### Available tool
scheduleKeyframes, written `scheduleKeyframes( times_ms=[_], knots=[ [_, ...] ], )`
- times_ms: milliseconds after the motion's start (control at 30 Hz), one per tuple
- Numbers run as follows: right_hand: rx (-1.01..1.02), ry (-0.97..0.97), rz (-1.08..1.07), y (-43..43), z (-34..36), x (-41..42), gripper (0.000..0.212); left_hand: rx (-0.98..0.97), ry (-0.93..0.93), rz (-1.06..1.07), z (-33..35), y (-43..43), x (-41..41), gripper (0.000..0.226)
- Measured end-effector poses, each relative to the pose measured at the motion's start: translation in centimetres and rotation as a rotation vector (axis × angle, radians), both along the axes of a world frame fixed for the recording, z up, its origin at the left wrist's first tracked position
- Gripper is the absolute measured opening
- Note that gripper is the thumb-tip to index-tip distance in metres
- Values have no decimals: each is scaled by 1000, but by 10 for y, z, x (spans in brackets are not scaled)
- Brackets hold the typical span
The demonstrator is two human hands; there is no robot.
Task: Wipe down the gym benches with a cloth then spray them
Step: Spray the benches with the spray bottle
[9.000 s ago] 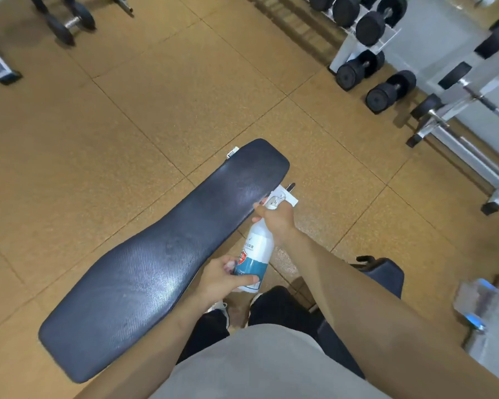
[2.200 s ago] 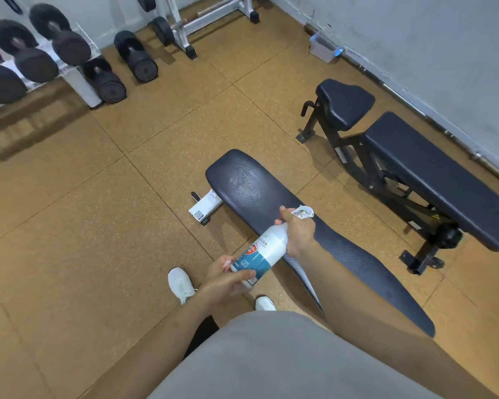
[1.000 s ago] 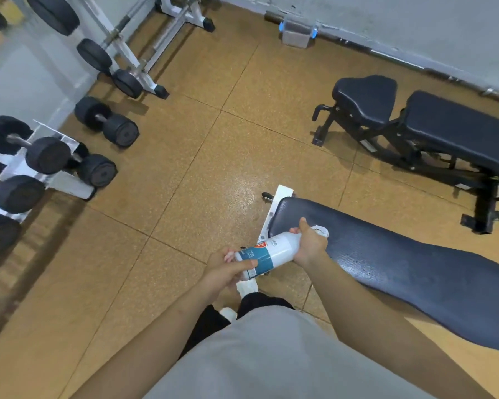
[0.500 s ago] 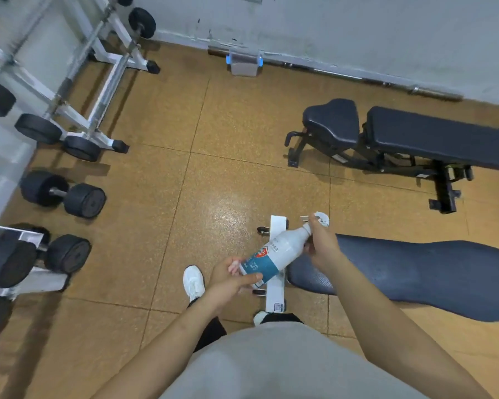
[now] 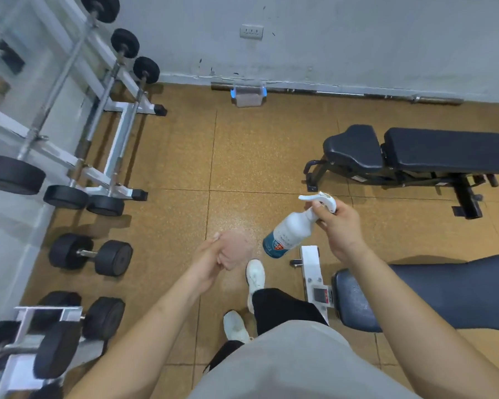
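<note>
Right grip (image 5: 339,226) alone now clasps the spray bottle (image 5: 293,230) by its neck. Left grip (image 5: 225,251) has let go; blurred, fingers unreadable. Near bench (image 5: 444,295) judged sprayed; far bench (image 5: 450,151) likely next.

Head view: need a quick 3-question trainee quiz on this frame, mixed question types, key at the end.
1. Multiple choice: which hand grips the spray bottle? A) left B) right C) both
2. True or false: the adjustable bench stands nearer the wall than the flat bench.
3. Fill in: the loose dumbbell lies on the floor to the person's ____.

Key
1. B: the right hand grips its neck; the blurred left hand is off it.
2. True.
3. left
</note>
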State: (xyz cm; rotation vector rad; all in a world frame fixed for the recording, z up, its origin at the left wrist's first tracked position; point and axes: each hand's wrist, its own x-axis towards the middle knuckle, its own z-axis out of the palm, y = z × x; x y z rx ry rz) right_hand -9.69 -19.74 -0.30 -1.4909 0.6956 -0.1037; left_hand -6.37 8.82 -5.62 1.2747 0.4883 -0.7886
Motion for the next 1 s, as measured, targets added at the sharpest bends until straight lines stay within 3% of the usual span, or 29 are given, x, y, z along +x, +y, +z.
scheduleKeyframes(
  times_ms=[200, 367, 433, 533, 600, 667, 867, 1000],
  knots=[
    [137, -54, -122, -4, -5, 98, 13, -55, -27, -82, 21, -13, 103, 41],
    [207, -58, -143, -4, -30, 203, 18, 105, -82, -106, 24, -31, 210, 15],
    [223, -36, -139, -2, -34, 245, 15, 245, -97, -109, 24, -31, 254, 21],
    [163, -16, -91, 1, -38, 311, 7, 389, -172, -171, 33, -28, 322, 3],
    [74, 21, -62, 2, -40, 347, 3, 404, -181, -193, 39, -27, 358, 15],
    [16, 34, -19, 0, -43, 387, 13, 434, -194, -183, 44, -27, 396, 22],
    [-67, 50, 17, -13, -52, 521, 17, 413, -240, -209, 29, -25, 525, 29],
    [-99, 93, 10, -17, -61, 606, 9, 320, -255, -273, 20, -28, 619, 17]
  ],
)
